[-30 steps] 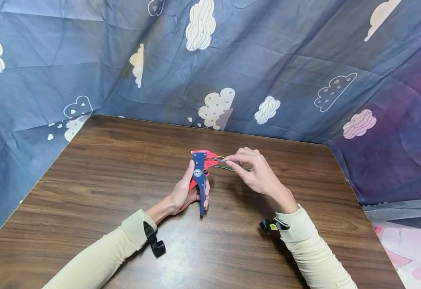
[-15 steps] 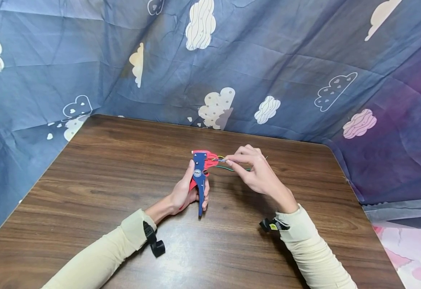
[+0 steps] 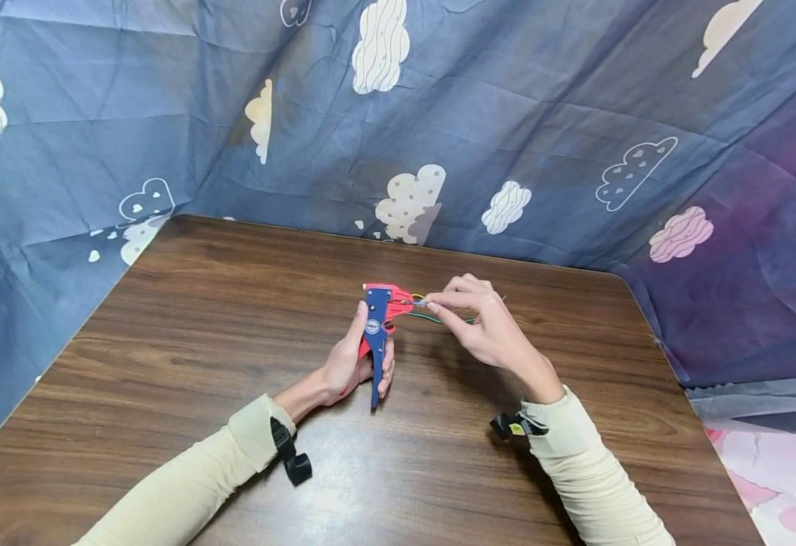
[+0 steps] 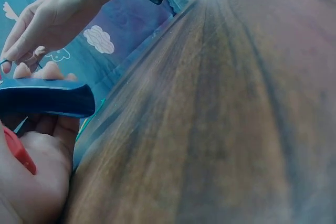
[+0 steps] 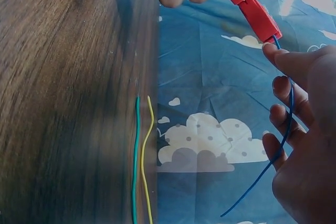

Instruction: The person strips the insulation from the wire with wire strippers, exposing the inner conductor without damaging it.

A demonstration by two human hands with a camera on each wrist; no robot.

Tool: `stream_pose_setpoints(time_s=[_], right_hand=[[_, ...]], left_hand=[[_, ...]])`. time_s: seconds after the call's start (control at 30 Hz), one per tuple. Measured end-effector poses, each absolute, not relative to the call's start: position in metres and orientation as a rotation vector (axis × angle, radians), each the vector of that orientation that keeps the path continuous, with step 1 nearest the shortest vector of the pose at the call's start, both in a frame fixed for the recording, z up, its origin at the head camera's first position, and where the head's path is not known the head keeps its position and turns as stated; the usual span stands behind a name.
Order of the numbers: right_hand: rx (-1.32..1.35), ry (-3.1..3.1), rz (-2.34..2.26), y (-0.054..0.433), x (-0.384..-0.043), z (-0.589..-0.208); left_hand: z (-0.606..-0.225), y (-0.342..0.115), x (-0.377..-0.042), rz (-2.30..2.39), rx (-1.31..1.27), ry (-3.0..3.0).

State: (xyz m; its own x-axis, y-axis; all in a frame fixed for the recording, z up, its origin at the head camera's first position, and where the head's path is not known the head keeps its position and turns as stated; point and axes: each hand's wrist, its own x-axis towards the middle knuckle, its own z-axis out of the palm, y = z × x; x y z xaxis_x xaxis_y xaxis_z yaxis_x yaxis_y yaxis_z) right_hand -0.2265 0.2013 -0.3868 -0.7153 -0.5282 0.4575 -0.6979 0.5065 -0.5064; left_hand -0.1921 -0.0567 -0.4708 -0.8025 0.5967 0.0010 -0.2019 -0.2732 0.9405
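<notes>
A dark brown wood-grain table spreads beneath the action, a pale glare shining near its front. Behind it hangs a creased blue fabric backdrop printed with clouds, turning purplish towards the right, where a pink-and-white printed cloth shows low down.

Above the table, the left hand has its fingers wrapped round the handles of a blue-and-red metal wire stripper, the red head pointing right. The right hand pinches a thin blue insulated wire between thumb and forefinger, close beside that head; its long tail curves down past the palm. On the wood, a green wire and a yellow wire lie side by side.

Harder to make out: the blue wire's near end disappears at the red head, the left wrist view crops the stripper, and the cream sleeves run out of frame.
</notes>
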Motion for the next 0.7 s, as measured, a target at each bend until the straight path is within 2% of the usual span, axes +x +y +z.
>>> stream_pose_setpoints(time_s=[0.2,0.7], right_hand=[[1.056,-2.488,0.986,0.1989,-0.227,-0.3894],[1.026,-2.484,1.039,0.2013,-0.2309,-0.3914]], left_hand=[[-0.4709,-0.055,-0.1912,2.174,0.531,1.549],[-0.4703,-0.055,-0.1948,2.206,0.417,1.453]])
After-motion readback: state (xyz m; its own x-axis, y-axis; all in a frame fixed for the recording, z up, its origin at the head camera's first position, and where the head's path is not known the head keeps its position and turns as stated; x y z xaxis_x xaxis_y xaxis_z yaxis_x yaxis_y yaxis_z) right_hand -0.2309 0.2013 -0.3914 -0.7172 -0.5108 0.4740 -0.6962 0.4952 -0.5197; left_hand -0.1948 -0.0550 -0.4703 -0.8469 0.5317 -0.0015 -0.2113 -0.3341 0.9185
